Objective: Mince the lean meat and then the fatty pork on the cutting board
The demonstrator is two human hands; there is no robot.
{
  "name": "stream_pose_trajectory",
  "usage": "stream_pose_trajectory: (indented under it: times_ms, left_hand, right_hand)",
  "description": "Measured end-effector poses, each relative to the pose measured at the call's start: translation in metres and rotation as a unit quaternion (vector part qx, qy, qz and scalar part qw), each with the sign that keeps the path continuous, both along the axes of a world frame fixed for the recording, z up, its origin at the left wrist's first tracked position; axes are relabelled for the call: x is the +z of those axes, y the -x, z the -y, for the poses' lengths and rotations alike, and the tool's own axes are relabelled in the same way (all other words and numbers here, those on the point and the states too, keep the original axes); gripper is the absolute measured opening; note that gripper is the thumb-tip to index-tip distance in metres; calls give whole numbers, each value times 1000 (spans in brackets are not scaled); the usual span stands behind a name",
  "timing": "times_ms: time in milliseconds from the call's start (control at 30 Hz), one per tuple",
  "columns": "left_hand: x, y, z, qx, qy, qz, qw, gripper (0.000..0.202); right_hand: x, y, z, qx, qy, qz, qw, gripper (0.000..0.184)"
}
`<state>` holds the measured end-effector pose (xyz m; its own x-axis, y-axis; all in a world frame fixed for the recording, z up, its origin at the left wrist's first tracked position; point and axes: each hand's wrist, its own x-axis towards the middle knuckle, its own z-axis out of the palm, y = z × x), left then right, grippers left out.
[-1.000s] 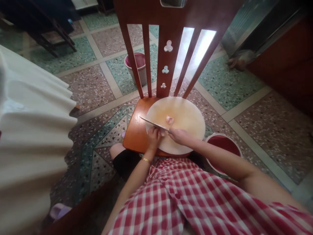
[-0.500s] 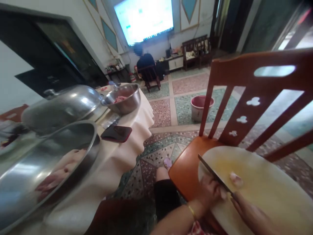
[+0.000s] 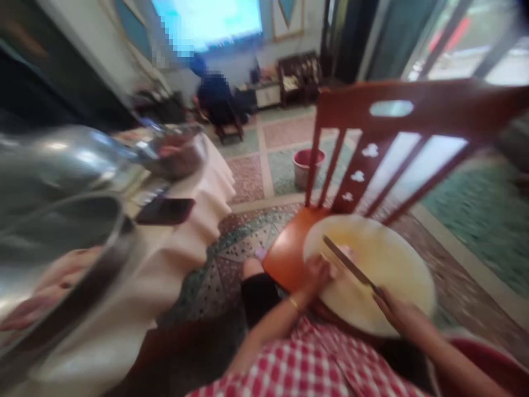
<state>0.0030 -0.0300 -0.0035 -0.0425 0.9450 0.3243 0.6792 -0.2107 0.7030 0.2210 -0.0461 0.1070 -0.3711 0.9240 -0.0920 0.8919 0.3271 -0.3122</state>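
My right hand (image 3: 388, 304) is closed around the handle of a knife (image 3: 349, 261), its long blade slanting up and left over a round, pale cutting board (image 3: 407, 270). Just behind the blade lies a small pinkish piece of meat (image 3: 346, 252), partly hidden by it. At the board's left edge my left hand (image 3: 319, 274) has its fingers curled together. Something small and pale shows at those fingertips, too blurred to name. The board rests on the orange seat of a wooden chair (image 3: 285, 242).
On the left, a cloth-covered table (image 3: 182, 248) bears a large metal basin (image 3: 124, 220) with meat, a phone (image 3: 165, 211), a smaller metal bowl (image 3: 182, 162) and a domed lid (image 3: 61, 154). A bucket (image 3: 303, 173) stands beyond the chair. Farther off, a person (image 3: 215, 94) sits.
The view has swung right and lower, bringing the checked apron into sight. The knife has moved from beside my left fingers to over the board, between them and the right hand, near the meat.
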Motion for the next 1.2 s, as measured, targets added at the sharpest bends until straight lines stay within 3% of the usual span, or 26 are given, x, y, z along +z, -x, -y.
stream_pose_trajectory:
  times_ms: [67, 233, 433, 600, 800, 900, 1000, 1067, 1133, 1200]
  left_hand:
    - [-1, 2, 0, 14, -7, 21, 1000, 27]
    - [-19, 3, -9, 21, -44, 2, 999, 25]
    - [-9, 5, -8, -2, -60, -30, 998, 24]
    - [-4, 3, -7, 2, -31, -52, 998, 22]
    - [2, 13, -7, -20, -11, -70, 997, 23]
    - [19, 24, -17, -106, -4, -98, 990, 34]
    - [37, 31, -30, -220, 4, -155, 963, 43]
    - [42, 31, -39, -254, 11, -195, 947, 45]
    - [39, 27, -45, -237, 24, -230, 944, 43]
    - [32, 21, -48, -178, 42, -247, 952, 39]
  right_hand:
    - [6, -5, 1, 15, 65, 46, 997, 31]
    - [23, -8, 2, 32, 104, 90, 990, 23]
    - [34, -6, 6, 46, 134, 89, 986, 22]
    - [31, -9, -2, 60, 145, 97, 983, 23]
    - [17, -12, -4, 9, 127, 82, 988, 23]
    - [8, -10, -3, 3, 138, 75, 988, 24]
    - [2, -11, -4, -12, 155, 91, 984, 23]
    - [-1, -15, -5, -38, 152, 109, 982, 24]
    - [-2, -21, -5, -70, 140, 116, 981, 26]
    - [-3, -29, -4, -96, 128, 110, 981, 26]
